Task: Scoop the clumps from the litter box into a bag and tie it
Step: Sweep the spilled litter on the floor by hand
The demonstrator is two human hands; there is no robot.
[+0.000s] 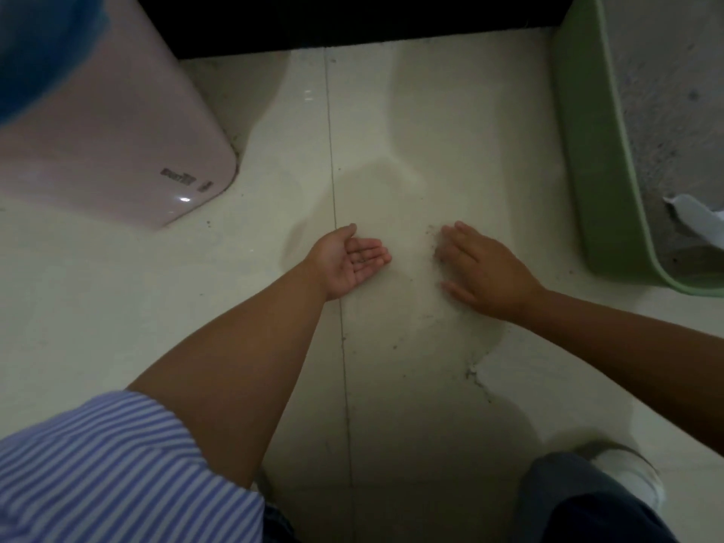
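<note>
Sleeve (117,464), blue-and-white striped, fills the near left corner; a dark trouser knee (580,503) and a pale shoe (630,472) occupy the near right. Between them the pale tiled floor (196,307) runs forward as an open strip, crossed lengthwise by one grout line (341,307). Both bare forearms reach out over this strip. The left hand (348,264) lies palm up just right of the grout line, grip released, fingers straight and nothing in it. The right hand (482,276) lies palm down, fingers spread flat on the floor, grip likewise released; dark litter grains (433,233) are scattered at its fingertips. The two hands are near each other but apart. Farther right, the green litter box (587,170) stands with its rounded near corner close to the right wrist; grey litter (666,111) fills it, and a white object (693,217) rests inside. Far left stands a pink bin (117,143), its rounded corner bounding the strip. A dark edge closes the far side.
</note>
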